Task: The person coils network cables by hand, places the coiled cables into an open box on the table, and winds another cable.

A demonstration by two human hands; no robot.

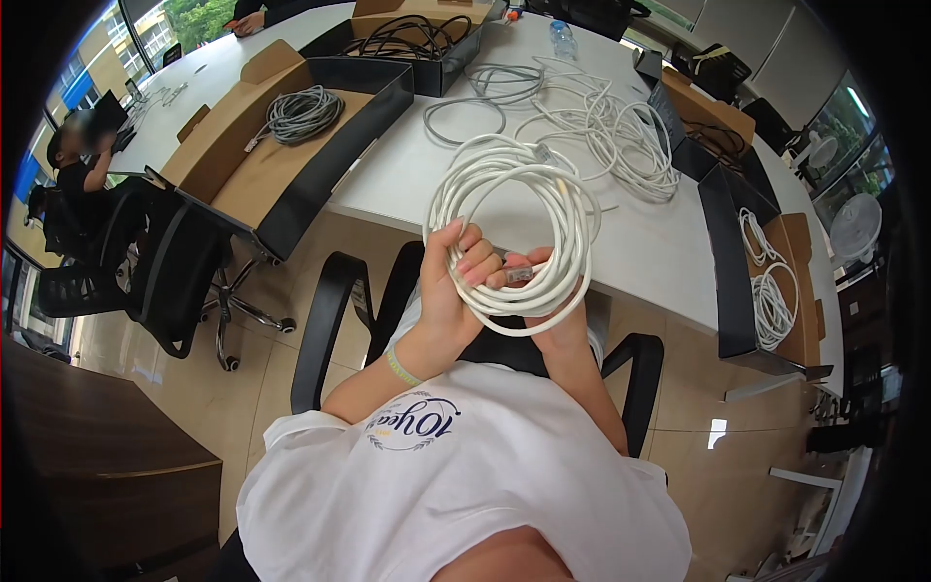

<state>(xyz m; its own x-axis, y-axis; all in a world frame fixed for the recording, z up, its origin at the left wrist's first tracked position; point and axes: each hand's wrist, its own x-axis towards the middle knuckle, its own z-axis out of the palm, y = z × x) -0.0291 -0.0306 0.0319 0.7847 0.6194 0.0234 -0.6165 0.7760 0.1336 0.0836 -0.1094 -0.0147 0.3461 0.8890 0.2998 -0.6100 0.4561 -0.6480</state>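
A coil of white network cable [582, 233] is held up in front of my chest, above the table's near edge. My left hand [454, 276] is closed round the left side of the coil, fingers curled inward. Behind the lower part of the coil is my right hand [558, 325], partly hidden by the loops, its visible fingers bent against the cable. A clear plug [520, 275] on a cable end shows between the two hands. Another plug [543, 153] lies against the loops at the top.
Loose white and grey cables [630, 160] spread over the white table [388, 199]. A cardboard box [228, 184] at left holds a grey coil [305, 114]; black cables [412, 39] fill one behind. White coils [774, 306] sit in a right-hand box. A bottle [562, 41] stands far back.
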